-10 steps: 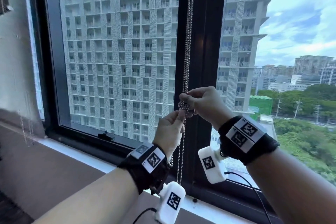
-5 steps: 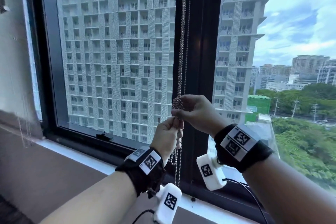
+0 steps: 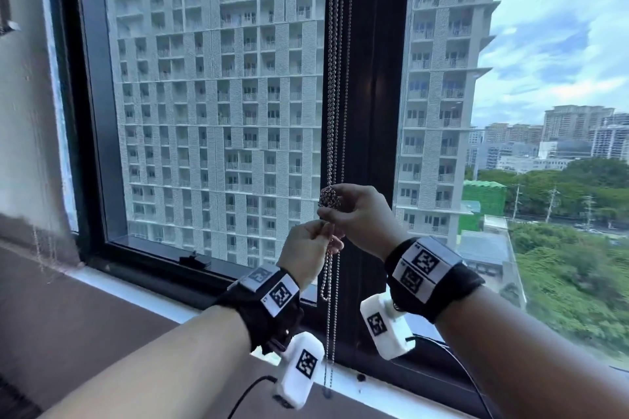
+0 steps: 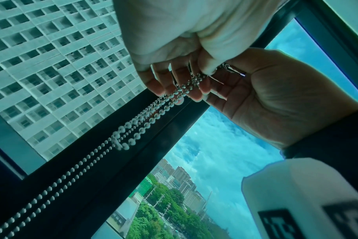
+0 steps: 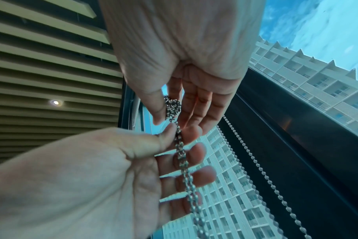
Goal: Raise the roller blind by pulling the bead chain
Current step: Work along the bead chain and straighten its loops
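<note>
While the right hand (image 3: pixel 360 214) pinches a tangled knot in the thin silver metal bead chain (image 3: pixel 335 95), the left hand (image 3: pixel 306 248) pinches the strands just below; light, limp, slippery, best gripped above the knot.

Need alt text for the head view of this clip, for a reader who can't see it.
Two hands work a metal bead chain hanging along a dark window frame: the right hand pinches a bunched knot of beads, the left hand grips the strands just below. Both wrists wear marker-tagged bands; high-rise buildings fill the window.
</note>
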### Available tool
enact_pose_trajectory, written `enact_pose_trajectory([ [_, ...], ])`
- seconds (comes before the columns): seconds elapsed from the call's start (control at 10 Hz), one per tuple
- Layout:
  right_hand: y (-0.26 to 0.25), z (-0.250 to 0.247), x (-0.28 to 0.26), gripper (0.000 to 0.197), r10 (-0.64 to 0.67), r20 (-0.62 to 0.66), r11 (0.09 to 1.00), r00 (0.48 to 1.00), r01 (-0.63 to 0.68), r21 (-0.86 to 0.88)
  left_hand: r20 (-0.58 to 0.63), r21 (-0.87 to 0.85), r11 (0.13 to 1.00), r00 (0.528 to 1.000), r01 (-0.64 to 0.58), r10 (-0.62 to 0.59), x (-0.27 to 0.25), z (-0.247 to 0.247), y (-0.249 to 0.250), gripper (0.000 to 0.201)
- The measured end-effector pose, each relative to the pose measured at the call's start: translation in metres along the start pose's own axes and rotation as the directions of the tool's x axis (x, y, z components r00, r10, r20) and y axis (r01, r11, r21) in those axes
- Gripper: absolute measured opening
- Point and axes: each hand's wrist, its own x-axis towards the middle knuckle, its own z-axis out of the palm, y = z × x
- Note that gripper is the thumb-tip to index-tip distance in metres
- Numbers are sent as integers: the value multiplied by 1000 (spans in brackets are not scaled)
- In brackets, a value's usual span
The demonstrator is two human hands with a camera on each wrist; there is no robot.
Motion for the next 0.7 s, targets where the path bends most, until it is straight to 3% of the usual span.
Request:
enact_pose_trajectory([
  [0.2,1,1,13,17,-20,12,990,1000,22,-138,42,351,932,996,-85,74,16,-15,15,26],
  [0.4,-3,-3,34,35,7,6,949,1000,-5,-315,86,686,718,993,-116,77,42,-30,42,48],
  [0.5,-7,-7,44,46,54,36,914,998,-35,-403,97,769,625,991,-131,87,52,-39,60,64],
  [0.7,-20,-25,60,70,160,36,818,986,-112,-565,120,890,432,988,-148,93,70,-67,90,73],
])
